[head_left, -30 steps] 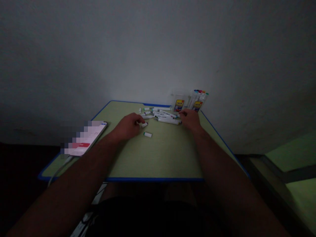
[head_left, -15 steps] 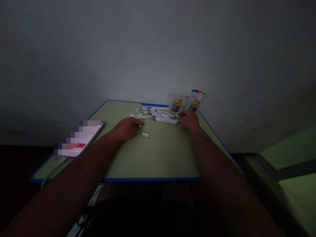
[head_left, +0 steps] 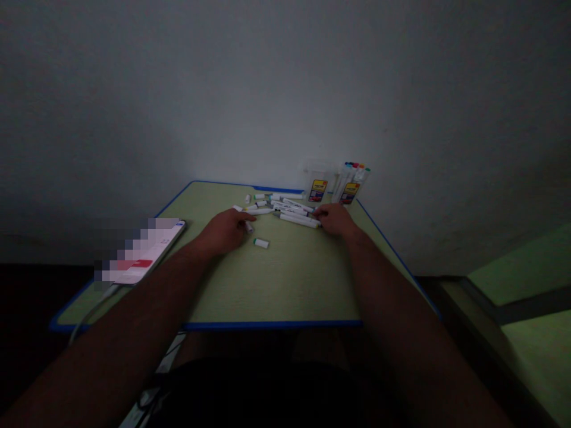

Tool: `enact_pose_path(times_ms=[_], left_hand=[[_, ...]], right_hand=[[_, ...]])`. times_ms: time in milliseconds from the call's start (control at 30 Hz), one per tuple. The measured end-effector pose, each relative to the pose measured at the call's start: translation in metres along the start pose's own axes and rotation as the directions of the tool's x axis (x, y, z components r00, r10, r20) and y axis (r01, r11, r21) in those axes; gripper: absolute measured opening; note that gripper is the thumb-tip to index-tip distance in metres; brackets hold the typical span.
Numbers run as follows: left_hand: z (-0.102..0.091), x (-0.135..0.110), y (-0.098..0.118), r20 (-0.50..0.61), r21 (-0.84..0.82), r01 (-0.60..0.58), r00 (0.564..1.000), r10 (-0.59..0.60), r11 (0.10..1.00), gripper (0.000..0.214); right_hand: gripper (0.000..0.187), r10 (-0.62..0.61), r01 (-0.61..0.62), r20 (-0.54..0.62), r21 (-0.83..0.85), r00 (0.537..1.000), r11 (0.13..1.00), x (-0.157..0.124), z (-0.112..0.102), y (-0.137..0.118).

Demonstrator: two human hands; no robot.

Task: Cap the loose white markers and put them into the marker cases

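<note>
A white marker cap (head_left: 248,226) pokes out from under the fingers of my left hand (head_left: 226,230), which is closed round it. Just in front lies a loose cap with a green end (head_left: 261,243). My right hand (head_left: 335,219) is at the right end of a heap of white markers (head_left: 292,207), its thumb and fingers closed on the end of a marker there; which marker is partly hidden by the fingers. Several markers in the heap lie uncapped with their grey tips to the left. Another cap (head_left: 248,198) lies behind my left hand.
At the back right, a clear plastic case (head_left: 318,189) stands beside a second case holding several capped markers (head_left: 352,181). A lit tablet or phone (head_left: 151,249) with a cable (head_left: 91,310) lies on the left of the blue-edged table (head_left: 276,291). The wall rises behind.
My right hand has shifted slightly left, onto the marker ends. My left hand has moved a little left, and the cap under its fingers shows more. The loose green-ended cap stays put.
</note>
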State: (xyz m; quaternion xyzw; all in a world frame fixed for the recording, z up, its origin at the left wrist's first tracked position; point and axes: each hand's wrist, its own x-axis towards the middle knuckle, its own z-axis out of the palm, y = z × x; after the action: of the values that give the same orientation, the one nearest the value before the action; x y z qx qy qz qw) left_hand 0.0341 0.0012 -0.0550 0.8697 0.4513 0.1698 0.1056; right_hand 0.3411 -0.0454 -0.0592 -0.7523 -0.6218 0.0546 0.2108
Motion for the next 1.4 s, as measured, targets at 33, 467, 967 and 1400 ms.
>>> enact_pose_path(times_ms=[33, 467, 967, 1400], left_hand=[[0.0, 0.0, 0.0, 0.004, 0.003, 0.002, 1.0, -0.002, 1.0, 0.048], [0.004, 0.002, -0.007, -0.021, -0.01, 0.045, 0.999, -0.045, 0.999, 0.044], [0.003, 0.001, -0.008, -0.026, -0.007, 0.054, 0.998, -0.054, 0.999, 0.041], [0.005, 0.001, -0.007, -0.026, -0.043, 0.046, 0.999, -0.047, 0.998, 0.039]], right_hand=[[0.029, -0.012, 0.012, -0.003, -0.006, 1.0, 1.0, 0.0, 0.0, 0.0], [0.019, -0.052, 0.056, 0.074, -0.058, 0.996, 0.997, -0.001, -0.001, 0.004], [0.014, -0.189, 0.204, -0.077, 0.348, 0.979, 0.915, -0.005, -0.008, -0.013], [0.016, -0.174, 0.126, 0.029, 0.575, 0.984, 0.808, -0.01, -0.009, -0.016]])
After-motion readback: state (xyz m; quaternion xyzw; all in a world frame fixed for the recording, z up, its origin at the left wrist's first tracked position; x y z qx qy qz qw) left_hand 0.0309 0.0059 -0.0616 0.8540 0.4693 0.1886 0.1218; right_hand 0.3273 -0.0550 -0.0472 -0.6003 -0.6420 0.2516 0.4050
